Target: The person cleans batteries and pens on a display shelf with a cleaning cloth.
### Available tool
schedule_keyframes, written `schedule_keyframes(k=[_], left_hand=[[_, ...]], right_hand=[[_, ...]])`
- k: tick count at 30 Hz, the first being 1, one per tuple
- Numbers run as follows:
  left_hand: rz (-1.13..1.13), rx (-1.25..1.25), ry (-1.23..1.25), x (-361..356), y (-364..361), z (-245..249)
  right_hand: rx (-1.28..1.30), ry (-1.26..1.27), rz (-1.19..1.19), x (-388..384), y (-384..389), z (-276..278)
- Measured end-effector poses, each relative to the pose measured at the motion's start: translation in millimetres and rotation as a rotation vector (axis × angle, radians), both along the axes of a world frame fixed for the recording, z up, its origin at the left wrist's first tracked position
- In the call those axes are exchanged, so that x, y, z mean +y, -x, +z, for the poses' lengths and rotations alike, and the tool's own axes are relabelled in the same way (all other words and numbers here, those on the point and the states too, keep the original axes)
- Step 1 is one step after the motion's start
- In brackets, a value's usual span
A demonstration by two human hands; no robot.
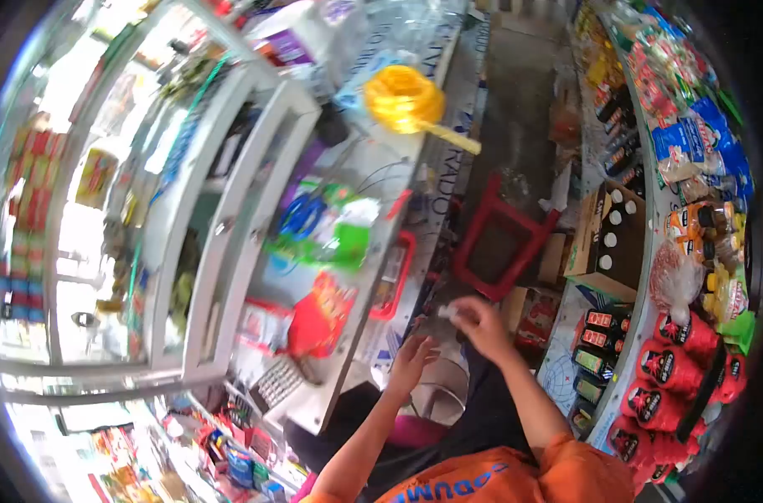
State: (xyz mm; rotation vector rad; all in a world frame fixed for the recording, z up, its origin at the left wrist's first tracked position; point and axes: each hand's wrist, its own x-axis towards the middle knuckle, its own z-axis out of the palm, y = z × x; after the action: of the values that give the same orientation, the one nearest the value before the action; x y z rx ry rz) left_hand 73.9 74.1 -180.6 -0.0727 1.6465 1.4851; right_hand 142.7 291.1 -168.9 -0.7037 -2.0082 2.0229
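Note:
My left hand [412, 362] hovers over a pale bucket [445, 394] between my knees, with its fingers loosely spread and nothing in them. To its right and a little farther forward, my right hand [480, 325] has its thumb and fingers pinched on a small whitish piece [447, 311], too blurred to name. Past the right hand lies a red plastic stool [524, 225] in the aisle. At the left, a table [348, 356] carries a red packet [321, 314] and a bright green packet [350, 245].
A yellow roll of twine or strap [402, 99] sits at the table's far end. Glass cabinets [168, 277] line the left side. Shelves on the right hold a carton of white-capped bottles [607, 230], dark bottles [597, 339] and red packs [670, 365].

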Motion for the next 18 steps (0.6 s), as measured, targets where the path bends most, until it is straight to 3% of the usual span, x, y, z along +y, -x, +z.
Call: schedule_keyframes(k=[3, 5, 9, 11, 14, 17, 18], left_hand=[[-0.08, 0.206, 0.021, -12, -18, 83], [-0.139, 0.518, 0.041, -28, -36, 130], [0.004, 0.791, 0.037, -81, -61, 200], [0.155, 1.072, 0.065, -114, -59, 207], [0.525, 1.229, 0.194, -157, -49, 210], [0.694, 1.15, 0.199, -188, -28, 195], [0.724, 1.258, 0.248, -193, -17, 191]], right_hand=[[0.097, -0.01, -0.055, 13, 13, 66], [0.237, 0.078, -0.084, 8, 21, 114], [0.299, 0.038, 0.0, -23, 22, 178], [0.298, 0.006, 0.053, -49, 22, 198], [0.3, -0.117, 0.157, -92, 26, 224], [0.381, -0.333, 0.308, -135, 41, 237], [0.428, -0.424, 0.336, -151, 47, 248]])
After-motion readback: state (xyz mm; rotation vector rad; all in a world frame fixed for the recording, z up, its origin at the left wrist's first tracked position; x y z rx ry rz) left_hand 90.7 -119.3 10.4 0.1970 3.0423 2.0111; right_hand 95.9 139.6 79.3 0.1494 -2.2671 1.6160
